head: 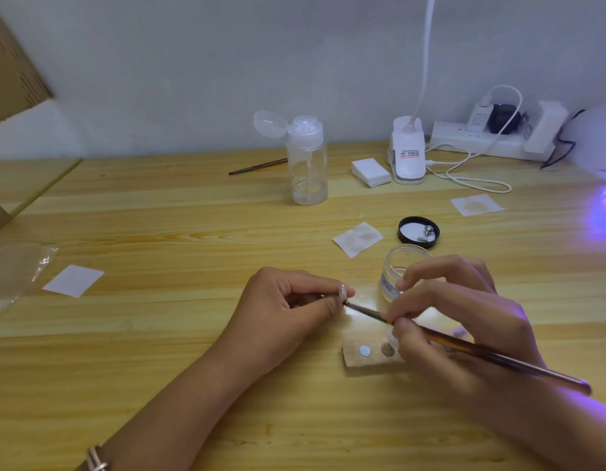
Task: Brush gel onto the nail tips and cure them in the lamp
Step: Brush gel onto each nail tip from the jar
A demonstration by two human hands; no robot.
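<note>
Entry: one pale translucent nail tip [343,291] under the brush, both my hands occupied, at a light pine-grain wooden table [159,334].

My left hand [288,307], fingers curled, pinches the nail tip between thumb and forefinger just above the tabletop. My right hand [447,321] grips a long brown-handled gel brush [498,359] like a pen, its dark bristle end touching just beneath the tip. Small clear glass gel jar [402,270], uncapped, directly behind my right fingers. Its round black lid [418,231] upturned beyond it, holding small metal pieces. White domed curing lamp [597,141] at the far right edge, casting violet light on the wood. Small tan block [369,355] with round spots, under my right hand.
</note>
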